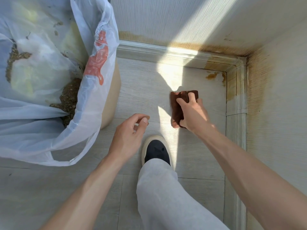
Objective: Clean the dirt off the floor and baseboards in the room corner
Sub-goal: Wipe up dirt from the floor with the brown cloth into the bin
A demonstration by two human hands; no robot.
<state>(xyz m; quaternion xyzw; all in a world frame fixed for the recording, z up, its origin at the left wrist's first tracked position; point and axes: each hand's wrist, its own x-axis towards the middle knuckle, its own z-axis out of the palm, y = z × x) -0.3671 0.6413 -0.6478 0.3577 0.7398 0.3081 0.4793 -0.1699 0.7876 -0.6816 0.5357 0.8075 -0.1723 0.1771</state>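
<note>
I saw the right hand (192, 113) gripping the brown cloth (178, 107) on the floor (141, 83), short of the corner stain (214, 75); left hand (129, 133) loosely curled, empty. Wiping risked smearing dirt outward.

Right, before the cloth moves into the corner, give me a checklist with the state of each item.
1. Right hand grips the brown cloth: ok.
2. Cloth lies on the floor, short of the corner: ok.
3. Brown stain remains on the floor by the corner: not ok.
4. Baseboards carry yellow-brown dirt near the corner: not ok.
5. Left hand holds nothing and hovers beside the bagged bin: ok.
6. Cloth damp enough to lift the stain: cannot tell.
</note>
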